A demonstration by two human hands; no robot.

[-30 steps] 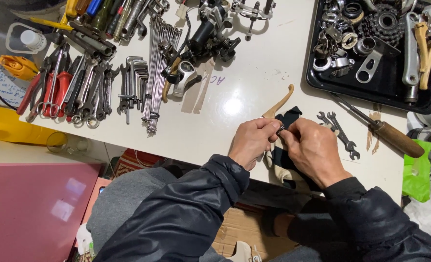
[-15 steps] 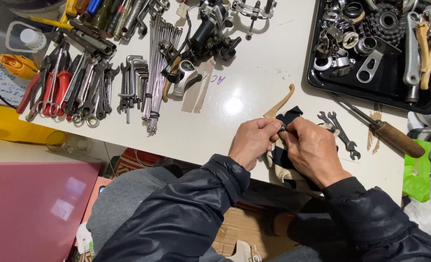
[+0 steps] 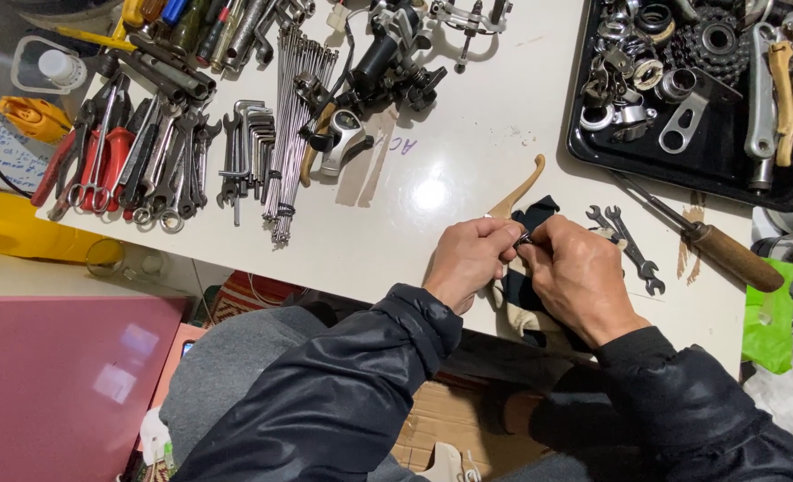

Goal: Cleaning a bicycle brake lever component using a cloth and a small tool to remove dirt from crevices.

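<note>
Head view: I see my left hand [image 3: 470, 266] and right hand [image 3: 578, 278] meeting at the white bench [image 3: 468, 152] edge, both grips pinching a small metal part [image 3: 523, 238] over a dark cloth [image 3: 532, 220], wrenches [image 3: 629, 245] just beside.

Two hands work at the near edge of one white table [image 3: 468, 152]: a left hand [image 3: 468, 261] and a right hand [image 3: 580, 278]. One black tray [image 3: 682, 174] sits far right. Two small wrenches [image 3: 627, 245] lie beside one wooden-handled screwdriver [image 3: 709, 245]. One tan lever [image 3: 517, 189] lies nearby.
</note>
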